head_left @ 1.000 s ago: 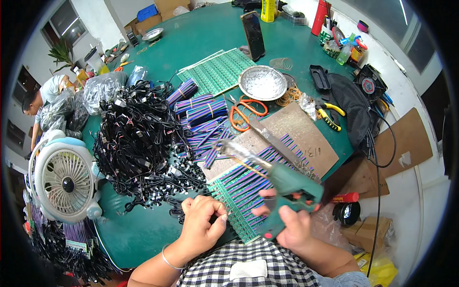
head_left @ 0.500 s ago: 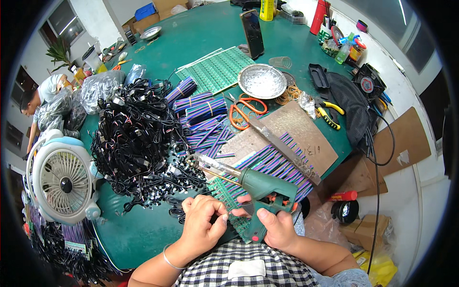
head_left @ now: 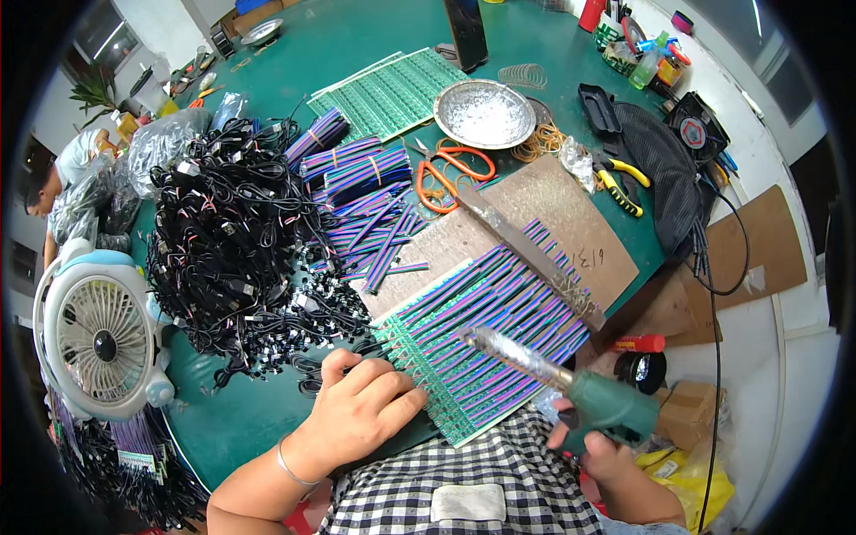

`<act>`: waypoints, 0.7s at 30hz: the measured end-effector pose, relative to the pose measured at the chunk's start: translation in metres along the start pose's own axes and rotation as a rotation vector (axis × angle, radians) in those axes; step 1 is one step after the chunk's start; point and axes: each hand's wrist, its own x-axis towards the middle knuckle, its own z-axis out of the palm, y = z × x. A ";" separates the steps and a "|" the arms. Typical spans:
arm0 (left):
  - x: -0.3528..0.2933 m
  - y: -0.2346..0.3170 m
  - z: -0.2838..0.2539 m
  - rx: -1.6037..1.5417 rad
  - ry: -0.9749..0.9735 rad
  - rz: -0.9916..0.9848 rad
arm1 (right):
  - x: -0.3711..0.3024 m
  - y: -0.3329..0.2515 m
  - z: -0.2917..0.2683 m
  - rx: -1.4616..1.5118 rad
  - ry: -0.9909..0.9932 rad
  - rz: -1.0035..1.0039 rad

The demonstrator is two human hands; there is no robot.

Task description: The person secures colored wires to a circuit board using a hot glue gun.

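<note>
A green gun-shaped tool [head_left: 615, 406] is gripped in the right hand [head_left: 608, 459], its metal barrel angled over a circuit board [head_left: 464, 383] laid at the near edge of the green surface [head_left: 223, 419]. The board's ribbon wires [head_left: 517, 299] are crossed by a metal bar [head_left: 528, 255]. The left hand [head_left: 357, 415] is placed, fingers bent, by the board's left edge; whether anything is pinched cannot be told.

White fan [head_left: 104, 345] at left, leafy plant [head_left: 94, 91] well behind, yellow-handled pliers [head_left: 619, 193] beside black fabric [head_left: 657, 174] at right.
</note>
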 end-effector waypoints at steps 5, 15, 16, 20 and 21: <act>0.002 0.001 0.002 -0.016 -0.006 0.011 | -0.030 0.009 0.002 0.074 0.142 0.092; 0.004 -0.002 0.004 -0.055 0.019 0.042 | -0.033 0.012 0.000 -0.194 0.052 0.188; 0.005 -0.002 0.002 -0.061 -0.006 0.038 | -0.036 0.017 0.000 -0.241 0.082 0.200; 0.006 -0.001 0.003 -0.063 -0.013 0.040 | -0.039 0.024 -0.001 -0.316 0.146 0.185; 0.005 -0.002 0.003 -0.065 -0.009 0.042 | -0.037 0.022 -0.001 -0.317 0.146 0.185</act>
